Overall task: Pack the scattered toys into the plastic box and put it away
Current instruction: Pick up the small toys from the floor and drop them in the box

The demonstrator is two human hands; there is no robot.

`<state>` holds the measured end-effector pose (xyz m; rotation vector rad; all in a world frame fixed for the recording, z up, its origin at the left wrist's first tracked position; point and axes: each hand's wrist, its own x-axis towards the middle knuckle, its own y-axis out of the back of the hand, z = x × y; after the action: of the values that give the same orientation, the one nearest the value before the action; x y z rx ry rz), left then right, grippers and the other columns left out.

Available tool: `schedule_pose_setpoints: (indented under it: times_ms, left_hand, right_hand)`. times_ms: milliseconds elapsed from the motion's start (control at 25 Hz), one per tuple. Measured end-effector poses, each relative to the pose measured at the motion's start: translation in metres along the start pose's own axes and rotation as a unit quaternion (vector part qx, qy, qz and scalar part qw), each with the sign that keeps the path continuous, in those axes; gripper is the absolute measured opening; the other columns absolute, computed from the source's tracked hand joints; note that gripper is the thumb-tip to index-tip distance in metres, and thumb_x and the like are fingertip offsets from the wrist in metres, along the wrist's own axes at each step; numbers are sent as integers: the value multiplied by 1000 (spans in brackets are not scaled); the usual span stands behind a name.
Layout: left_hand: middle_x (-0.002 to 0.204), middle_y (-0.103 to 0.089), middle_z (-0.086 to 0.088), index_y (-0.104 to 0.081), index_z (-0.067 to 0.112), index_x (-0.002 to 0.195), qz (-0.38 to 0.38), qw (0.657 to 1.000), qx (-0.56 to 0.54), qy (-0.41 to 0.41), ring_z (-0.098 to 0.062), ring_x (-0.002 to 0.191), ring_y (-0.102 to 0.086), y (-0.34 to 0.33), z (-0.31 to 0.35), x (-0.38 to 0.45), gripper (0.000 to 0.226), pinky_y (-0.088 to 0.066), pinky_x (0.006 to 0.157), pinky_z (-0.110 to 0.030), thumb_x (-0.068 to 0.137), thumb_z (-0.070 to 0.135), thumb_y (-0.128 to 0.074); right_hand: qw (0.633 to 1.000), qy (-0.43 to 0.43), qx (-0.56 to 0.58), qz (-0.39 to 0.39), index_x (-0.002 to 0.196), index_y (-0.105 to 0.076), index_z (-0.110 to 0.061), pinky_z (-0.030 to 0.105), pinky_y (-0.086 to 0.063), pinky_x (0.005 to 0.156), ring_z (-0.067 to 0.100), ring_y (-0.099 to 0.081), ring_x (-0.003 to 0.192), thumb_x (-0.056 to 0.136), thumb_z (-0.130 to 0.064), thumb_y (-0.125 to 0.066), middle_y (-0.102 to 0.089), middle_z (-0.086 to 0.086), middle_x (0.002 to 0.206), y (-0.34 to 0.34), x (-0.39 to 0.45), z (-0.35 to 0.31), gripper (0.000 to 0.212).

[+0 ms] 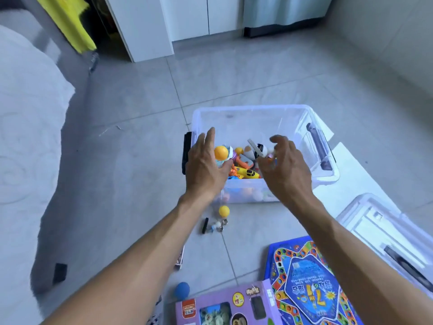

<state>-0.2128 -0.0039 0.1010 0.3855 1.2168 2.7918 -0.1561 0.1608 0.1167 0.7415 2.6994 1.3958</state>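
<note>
My left hand (206,165) is spread open above the left rim of the clear plastic box (324,181), gripping nothing; an orange ball (221,153) sits just beside its fingers; my right hand (287,167) hovers over the box, fingers loosely curled, empty; toys fill the box's near half; a yellow ball (224,211) lies on the tiled floor (140,109) outside it.

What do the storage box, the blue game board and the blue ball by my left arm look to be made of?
Storage box: clear, glossy hard plastic; the toys and floor show through its walls.
Blue game board: looks like moulded plastic with a printed centre; rows of round sockets run along its track, though printed card is possible.
Blue ball: matte, no shine, perhaps foam or soft rubber; too blurred to be sure.
</note>
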Motion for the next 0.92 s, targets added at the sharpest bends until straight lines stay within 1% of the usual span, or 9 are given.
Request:
schedule_pose_setpoints:
  times_ms: [80,160,240,360,440,560,800,880,920]
  left_hand:
    - [140,-51,-8,-45,12,139,47,999,-14,21,-28,128,-46,6,-5,-13,61,-35,104,-33,81,18,-65]
    - [125,-58,-5,-54,14,127,86,995,-47,23,-24,114,-53,-1,-21,-44,49,-39,96,-26,78,11,-59]
    - [118,-60,-4,-58,13,118,77,995,-58,29,-20,109,-53,-19,-46,-82,43,-36,93,-19,76,7,-56]
    - [117,-60,-6,-59,12,117,-15,997,-1,79,-22,105,-51,-58,-93,-120,43,-40,93,-27,76,0,-54]
    - [123,-56,-8,-56,13,123,-119,983,53,126,-30,106,-51,-81,-123,-130,49,-42,92,-37,77,-1,-52]
    - [127,-48,-6,-49,20,130,-237,957,106,128,-32,111,-50,-105,-154,-127,50,-46,92,-43,82,8,-53]
    - [111,-46,-5,-58,21,112,-245,956,128,99,-27,104,-47,-131,-174,-105,27,-49,77,-41,87,29,-62]
    - [107,-49,-7,-61,16,103,-229,960,122,104,-30,98,-53,-137,-178,-105,19,-48,76,-41,87,26,-63]
    - [105,-51,-8,-63,15,98,-220,962,113,116,-31,95,-56,-139,-179,-105,17,-48,76,-40,86,26,-65]
  right_hand:
    - [1000,27,-13,6,117,-51,-21,33,-37,65,27,-55,101,89,-20,-53,-59,1,110,-4,-8,9,28]
    - [999,52,-11,7,109,-54,-20,32,-40,61,26,-59,90,85,-11,-56,-62,-1,101,-18,-37,24,26]
    - [997,62,-26,-48,109,-56,-20,31,-43,59,25,-62,84,80,-3,-57,-64,-2,94,-40,-71,45,33]
    - [984,60,-49,-159,113,-58,-22,30,-44,59,23,-63,90,75,1,-52,-67,-3,98,-81,-103,76,45]
    - [970,75,-59,-222,116,-58,-24,36,-51,61,24,-63,96,77,-4,-51,-67,-4,106,-109,-110,91,44]
    - [949,103,-75,-288,123,-54,-27,40,-53,62,26,-62,97,82,-12,-49,-65,-3,109,-150,-110,105,43]
    - [919,123,-134,-349,137,-44,-28,33,-35,58,32,-59,93,90,-17,-48,-58,3,108,-205,-101,113,48]
    - [922,133,-150,-330,124,-54,-24,32,-31,55,31,-59,83,89,-18,-56,-58,3,100,-211,-101,113,36]
    - [925,145,-168,-308,108,-61,-21,30,-29,50,29,-59,73,84,-18,-65,-59,1,90,-213,-102,113,24]
